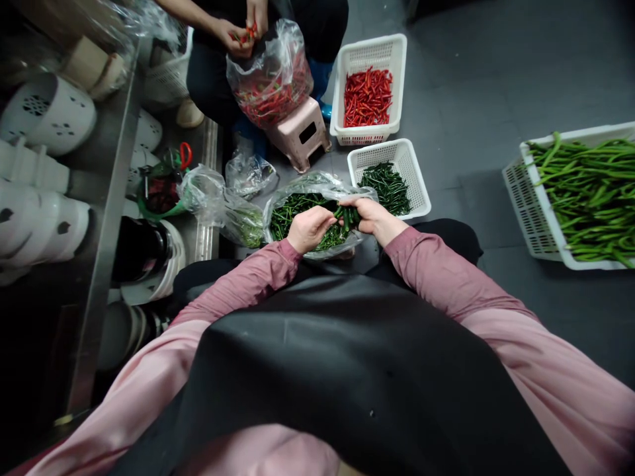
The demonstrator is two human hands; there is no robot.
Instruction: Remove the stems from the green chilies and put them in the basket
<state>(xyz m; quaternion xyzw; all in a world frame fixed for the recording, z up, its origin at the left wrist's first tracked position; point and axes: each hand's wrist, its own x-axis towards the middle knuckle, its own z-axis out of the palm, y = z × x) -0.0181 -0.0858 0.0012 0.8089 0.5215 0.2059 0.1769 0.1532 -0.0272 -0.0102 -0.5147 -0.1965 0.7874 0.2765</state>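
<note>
Clutching chilies [350, 218], right hand [372, 215] partly hides them.

Right edge: white slatted basket [526, 205], heaped with long green vegetables [590, 198]. Far side: white basket [370, 57], red chillies [368, 98] inside. Clear plastic bag [270, 82], more red chillies, on pale pink stool [296, 131]; co-worker [322, 16] seated behind. Left: metal shelf [116, 178], white pots [64, 122] with cutouts. Red loop handle [185, 155] at green-rimmed container [166, 214]. Grey tiled floor [461, 86].
</note>
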